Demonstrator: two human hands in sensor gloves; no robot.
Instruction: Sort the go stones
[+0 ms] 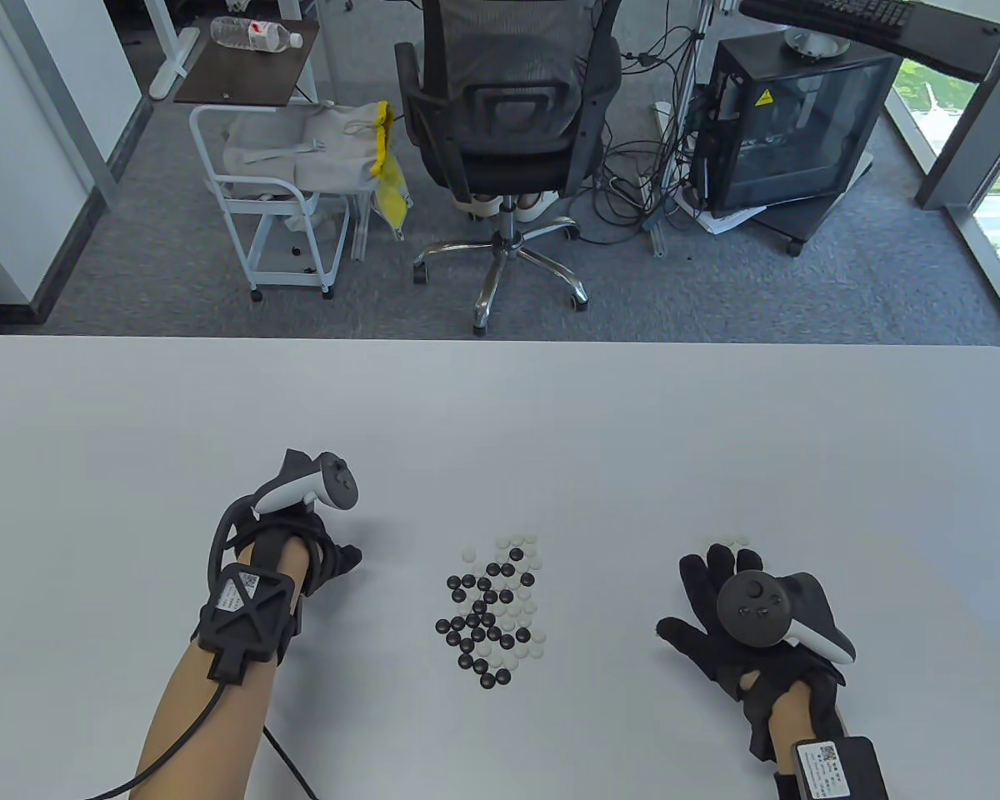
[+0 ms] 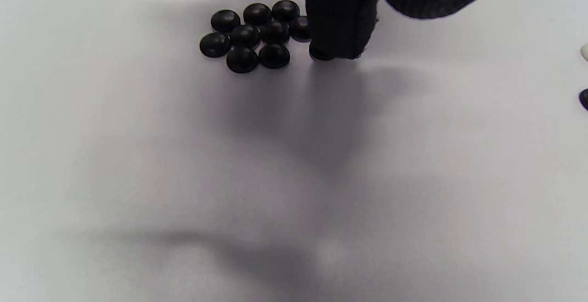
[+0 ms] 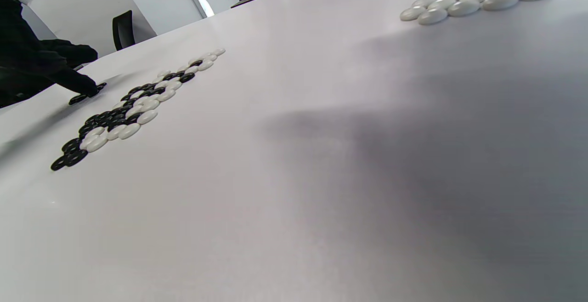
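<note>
Left hand [image 2: 342,12] fingertip presses a black stone [image 2: 321,54] beside the black pile [image 2: 252,33], upper centre; right hand [image 1: 746,621] spread flat, holding nothing. Stones look small, smooth, slippery: pinch their edges.

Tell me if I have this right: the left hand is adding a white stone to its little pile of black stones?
Not quite: the stone under the left hand's fingers is black, not white. The left wrist view shows it beside the pile of black stones.

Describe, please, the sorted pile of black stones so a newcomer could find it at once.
On the white table, look left of the central mixed heap, under the left hand. There sits an all-black cluster, with a gloved fingertip at its edge; no white stones among it.
</note>
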